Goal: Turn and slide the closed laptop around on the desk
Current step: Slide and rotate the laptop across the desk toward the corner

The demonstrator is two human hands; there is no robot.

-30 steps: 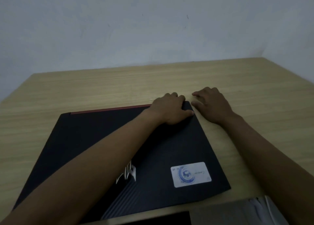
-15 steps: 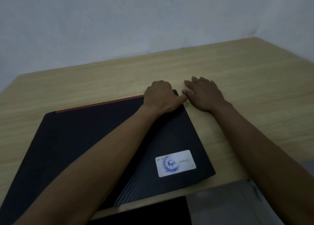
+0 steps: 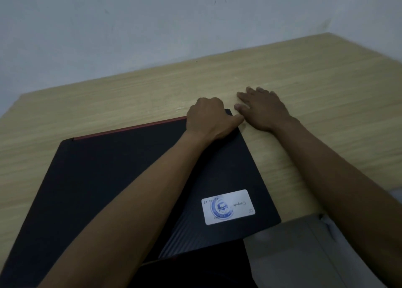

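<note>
A closed black laptop (image 3: 113, 179) with a red strip along its far edge and a white sticker (image 3: 228, 207) near its right corner lies flat on the wooden desk (image 3: 130, 96). My left hand (image 3: 208, 118) is curled over the laptop's far right corner, fingers wrapped over the far edge. My right hand (image 3: 261, 109) lies flat on the desk just right of that corner, fingers spread, close to the laptop's side. My left forearm crosses the lid diagonally and hides its middle.
A pale wall (image 3: 174, 27) runs right behind the desk's far edge. The desk's right corner (image 3: 330, 35) meets the wall. Grey cloth (image 3: 293, 255) and a dark item (image 3: 195, 268) show below the near edge.
The laptop has rotated slightly, with its near right corner now over the desk's front edge. Both hands stay at the far right corner. The view has tilted and shifted.
</note>
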